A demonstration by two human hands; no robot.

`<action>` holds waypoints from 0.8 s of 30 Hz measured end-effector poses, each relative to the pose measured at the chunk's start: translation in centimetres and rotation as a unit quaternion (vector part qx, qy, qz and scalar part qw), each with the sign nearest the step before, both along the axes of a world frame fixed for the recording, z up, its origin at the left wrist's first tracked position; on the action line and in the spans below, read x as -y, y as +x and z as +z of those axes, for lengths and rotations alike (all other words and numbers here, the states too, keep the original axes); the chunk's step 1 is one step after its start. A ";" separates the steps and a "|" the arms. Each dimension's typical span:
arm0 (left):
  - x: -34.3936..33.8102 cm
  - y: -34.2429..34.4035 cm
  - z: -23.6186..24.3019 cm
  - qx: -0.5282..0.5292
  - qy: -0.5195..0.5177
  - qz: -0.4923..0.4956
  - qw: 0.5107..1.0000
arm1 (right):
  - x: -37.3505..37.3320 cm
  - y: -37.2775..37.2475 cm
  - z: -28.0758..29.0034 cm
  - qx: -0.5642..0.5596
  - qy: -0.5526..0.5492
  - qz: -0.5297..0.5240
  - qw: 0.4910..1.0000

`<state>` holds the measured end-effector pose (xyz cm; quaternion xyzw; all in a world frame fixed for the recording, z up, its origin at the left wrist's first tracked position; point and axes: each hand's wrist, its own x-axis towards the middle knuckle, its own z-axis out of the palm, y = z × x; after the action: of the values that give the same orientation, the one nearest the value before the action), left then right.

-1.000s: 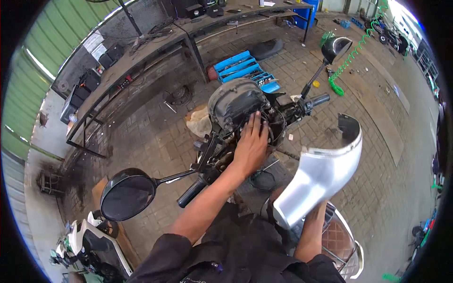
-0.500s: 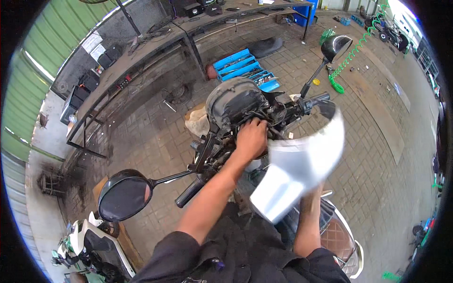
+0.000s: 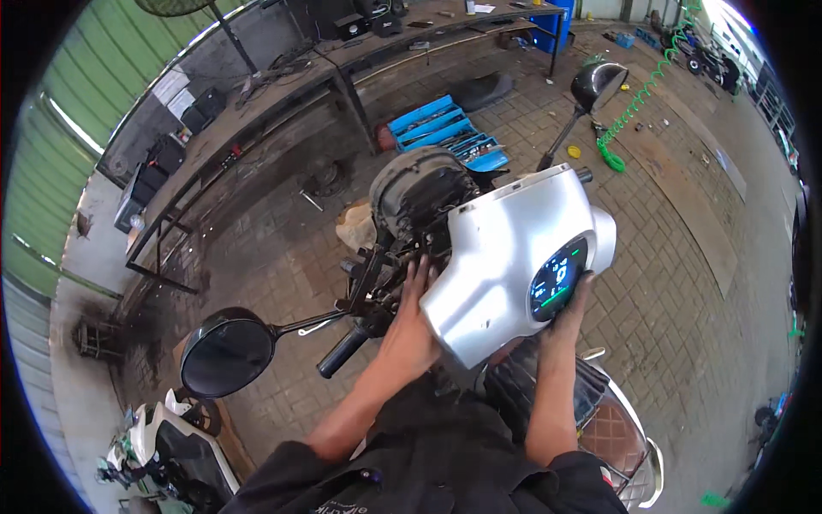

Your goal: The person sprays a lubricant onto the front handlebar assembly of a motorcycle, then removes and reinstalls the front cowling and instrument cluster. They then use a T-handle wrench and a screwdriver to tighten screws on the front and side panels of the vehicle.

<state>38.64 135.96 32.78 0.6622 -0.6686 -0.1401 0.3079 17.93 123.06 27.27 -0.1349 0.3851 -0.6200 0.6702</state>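
Observation:
My right hand (image 3: pixel 567 319) grips the silver plastic cowl (image 3: pixel 497 244) beside its lit oval display (image 3: pixel 556 283). My left hand (image 3: pixel 408 334) has its fingers stretched out beside the cowl's lower left end, its thumb hidden. The cowl is tilted over the stripped handlebar front, where a black round housing (image 3: pixel 411 188) with cables shows behind it. The left grip (image 3: pixel 342 351) sticks out beyond my left hand, with a round mirror (image 3: pixel 227 355) on a stalk above it. The other mirror (image 3: pixel 595 86) stands at the upper right.
A long workbench (image 3: pixel 317 68) with devices runs along the back. An open blue toolbox (image 3: pixel 437 128) sits on the paved floor, near a green coiled hose (image 3: pixel 612 158). A white scooter (image 3: pixel 180 437) stands at lower left, and a brown quilted seat (image 3: pixel 612 428) is at lower right.
The cowl has moved leftward over the handlebar and turned, so its lit display now shows. My left hand has moved back from the cables to the cowl's left end.

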 end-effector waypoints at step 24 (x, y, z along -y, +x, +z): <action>1.9 17.4 4.9 -0.327 0.175 -0.047 0.928 | 2.5 3.7 2.9 -0.082 -0.123 -0.097 0.984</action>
<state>56.04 134.08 37.68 0.5909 -0.5262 -0.4775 0.3820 21.60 120.57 30.19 -0.2286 0.3707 -0.7113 0.5517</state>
